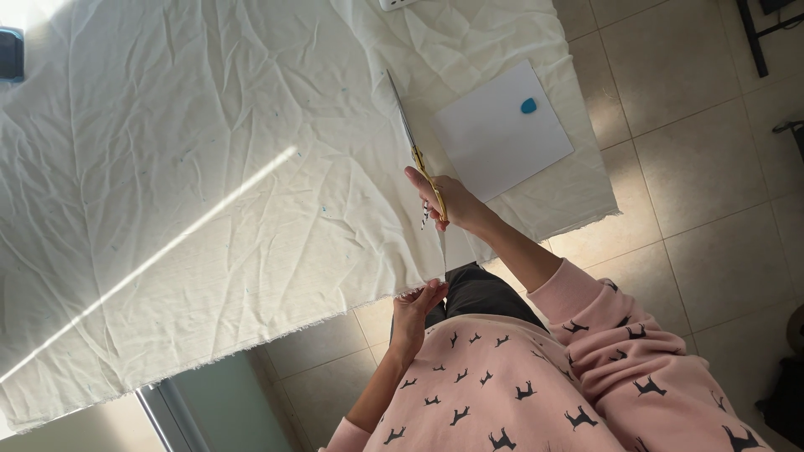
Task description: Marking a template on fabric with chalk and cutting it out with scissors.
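Right hand [448, 201] is wrapped tight round the gold-handled scissors [414, 146], blades well into the cream fabric [193, 184]. Left hand [416, 305] pinches the fabric's near edge just below the scissors. I'd keep that edge taut and take long, steady snips. The fabric's creased, frayed-edged, draped over the table.

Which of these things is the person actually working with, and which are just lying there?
In use:
- scissors, held in the right hand
- white cloth, its edge pinched by the left hand

Lying about:
- white paper sheet on the cloth
- blue blob on that sheet
- dark object at the cloth's far corner
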